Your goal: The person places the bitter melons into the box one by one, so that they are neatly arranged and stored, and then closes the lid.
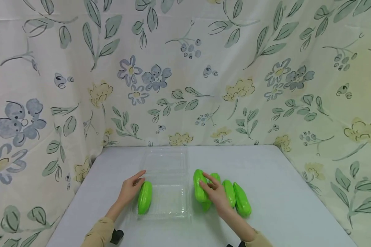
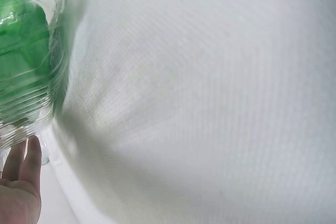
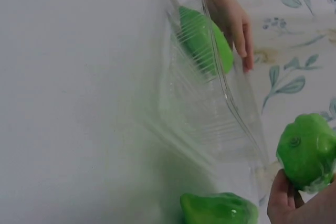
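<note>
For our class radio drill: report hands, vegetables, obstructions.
Right hand grips green vegetable. Left hand at open clear clamshell, one vegetable inside. No obstruction visible between held vegetable and clamshell.

Container (image 1: 170, 201): room right of vegetable (image 1: 145, 198)

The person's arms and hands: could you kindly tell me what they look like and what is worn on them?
The left hand and the right hand are bare and ungloved. Beige fabric sleeves stop short of the hands; a small black rounded piece shows beside the left sleeve, another black piece by the right.
</note>
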